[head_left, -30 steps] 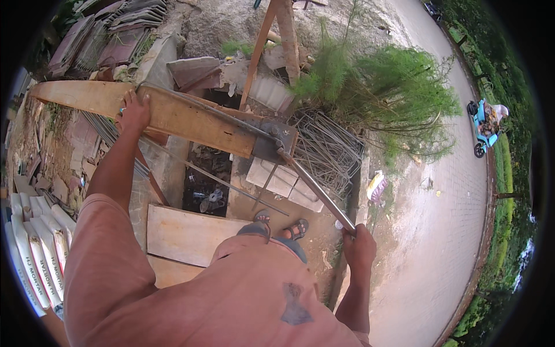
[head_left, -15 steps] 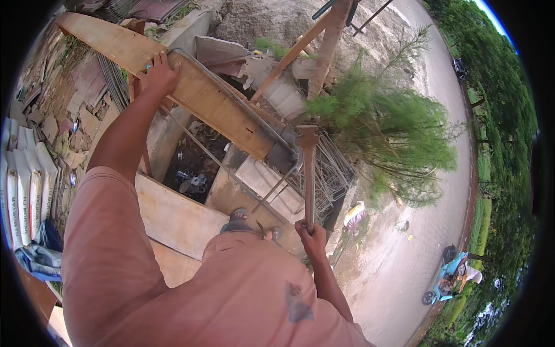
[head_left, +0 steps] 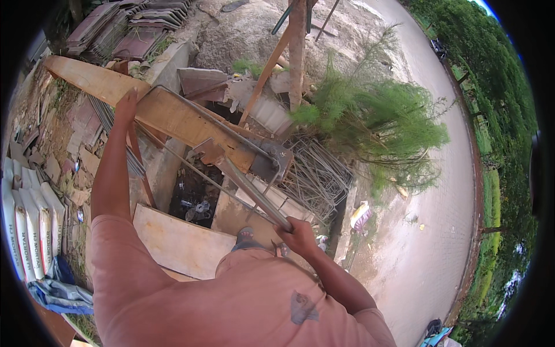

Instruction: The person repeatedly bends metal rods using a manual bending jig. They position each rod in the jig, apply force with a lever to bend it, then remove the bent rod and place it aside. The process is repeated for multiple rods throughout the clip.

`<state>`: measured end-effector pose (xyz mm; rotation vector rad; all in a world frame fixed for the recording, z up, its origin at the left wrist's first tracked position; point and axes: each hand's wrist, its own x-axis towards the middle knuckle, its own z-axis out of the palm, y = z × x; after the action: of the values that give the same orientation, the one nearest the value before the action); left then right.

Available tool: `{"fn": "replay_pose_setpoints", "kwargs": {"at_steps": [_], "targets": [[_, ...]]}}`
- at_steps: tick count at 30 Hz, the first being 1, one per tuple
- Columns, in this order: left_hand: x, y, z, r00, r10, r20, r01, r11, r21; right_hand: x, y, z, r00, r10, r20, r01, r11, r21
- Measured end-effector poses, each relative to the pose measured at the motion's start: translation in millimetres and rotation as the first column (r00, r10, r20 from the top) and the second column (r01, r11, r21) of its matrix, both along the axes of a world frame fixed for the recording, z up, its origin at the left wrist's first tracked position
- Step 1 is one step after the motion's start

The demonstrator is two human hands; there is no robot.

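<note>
My left hand (head_left: 126, 106) is closed at the bent end of a thin steel bar (head_left: 202, 110), over a long wooden plank (head_left: 87, 77). The bar runs along the plank to a dark steel plate with pegs (head_left: 267, 163) at its right end. My right hand (head_left: 295, 234) grips a long steel lever (head_left: 254, 191) with a flat notched head, which is over the plank, left of the plate and apart from its pegs.
Bent steel bars (head_left: 318, 176), a bushy branch (head_left: 381, 115) and an open drain (head_left: 191, 194) surround the bench. White sacks (head_left: 32, 225) are at left, stacked tiles (head_left: 121, 29) behind, a paved road (head_left: 439, 220) at right, a blue scooter (head_left: 440, 336) at its lower edge.
The lever's head has come away from the plate's pegs, swung up, and now lies further left over the plank. My right hand has moved left; the scooter has moved down the road.
</note>
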<state>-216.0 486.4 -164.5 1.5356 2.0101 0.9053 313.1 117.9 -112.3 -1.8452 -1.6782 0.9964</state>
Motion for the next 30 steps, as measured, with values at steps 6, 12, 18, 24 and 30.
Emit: {"fn": "replay_pose_setpoints", "kwargs": {"at_steps": [6,12,18,24,30], "targets": [[35,-32,16,0.697,0.009,0.717,-0.212,0.958,0.194,25,17,49,0.985,-0.128,-0.117,0.147,0.973,0.178],[94,28,28,0.885,-0.036,0.464,-0.111,0.952,0.284,41,49,71,0.930,-0.274,-0.247,0.316,0.936,0.153],[92,87,29,0.941,0.017,0.337,-0.216,0.798,0.563,66,72,65,0.886,-0.341,-0.315,0.414,0.888,0.203],[80,40,133,0.965,0.106,-0.238,0.035,0.853,0.521,82,82,81,0.811,-0.370,-0.454,0.463,0.879,0.111],[40,7,48,0.946,-0.005,-0.324,0.084,0.969,0.231,53,71,24,0.874,-0.369,-0.316,0.414,0.906,0.089]]}}
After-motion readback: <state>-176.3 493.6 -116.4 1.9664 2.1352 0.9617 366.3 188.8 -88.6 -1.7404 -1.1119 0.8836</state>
